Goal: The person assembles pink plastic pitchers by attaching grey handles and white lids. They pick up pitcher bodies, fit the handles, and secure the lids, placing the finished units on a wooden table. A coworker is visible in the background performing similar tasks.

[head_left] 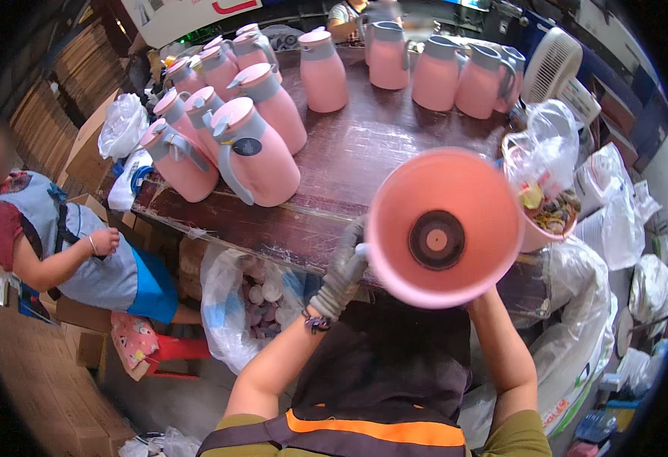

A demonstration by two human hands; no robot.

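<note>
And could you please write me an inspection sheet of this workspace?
Surface: dark brown table, scuffed near its front edge.
Job's things: pink open vessel, held up; pink jugs standing on the table.
Clutter: clear plastic bag over a pink container at right; large bag of small pieces below the table.
Grips: left grip, gloved, at the vessel's left side; right grip hidden behind it.
Cables: nothing seen clearly.
Surroundings: co-worker at left, white fan, red stool.

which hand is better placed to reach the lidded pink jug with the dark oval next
Probably the left hand: it is at the left side of the open pink vessel, closer to that lidded jug. The right hand is hidden behind the vessel, seemingly supporting it.
</note>
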